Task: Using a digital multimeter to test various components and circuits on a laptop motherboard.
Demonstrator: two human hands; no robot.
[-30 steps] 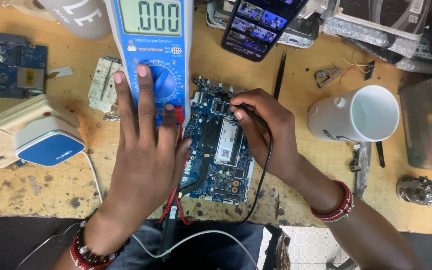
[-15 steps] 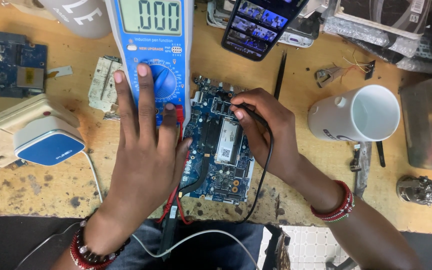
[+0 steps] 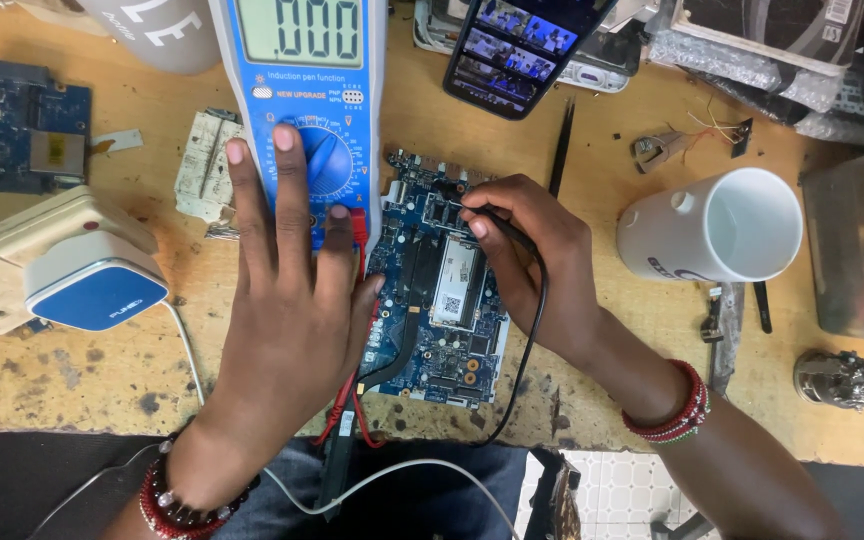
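On a worn wooden counter (image 3: 592,210), the left hand (image 3: 287,300) lies flat, fingers spread, on a blue multimeter (image 3: 302,110) by its dial. The right hand (image 3: 532,260) pinches a black probe (image 3: 487,215), its tip on the blue circuit board (image 3: 442,290) lying between both hands.

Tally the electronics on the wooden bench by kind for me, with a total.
Blue circuit boards: 2, one under the right hand at, one at the far left
Blue digital multimeters with dial: 1, left hand on it
Black smartphones: 1
Blue-and-white plug-in adapters: 1
Total: 5
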